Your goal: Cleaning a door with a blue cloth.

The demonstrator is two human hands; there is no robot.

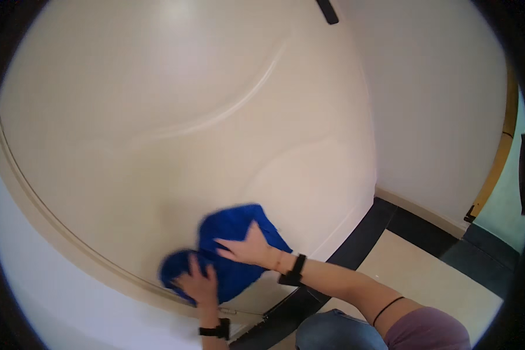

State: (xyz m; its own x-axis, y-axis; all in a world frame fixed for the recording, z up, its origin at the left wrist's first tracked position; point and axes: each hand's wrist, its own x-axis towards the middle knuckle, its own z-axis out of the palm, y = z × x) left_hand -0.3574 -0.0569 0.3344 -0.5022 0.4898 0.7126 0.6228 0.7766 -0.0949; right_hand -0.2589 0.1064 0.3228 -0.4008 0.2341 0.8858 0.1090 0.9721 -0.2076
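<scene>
A blue cloth (229, 227) lies spread against the lower part of a cream door (157, 175), close to its hinged edge. My right hand (249, 249) rests on the upper right part of the cloth, fingers spread. Lower and to the left, my left hand (197, 280) presses on a bunched end of the same cloth beside the door frame. Its fingers are apart and slightly blurred. Each wrist wears a black band.
A curved raised moulding crosses the door, and a dark handle (328, 11) shows at the top. A door hinge (227, 311) sits below the cloth. On the right are a pale wall (433, 109) and light floor tiles (424, 267) with a dark border.
</scene>
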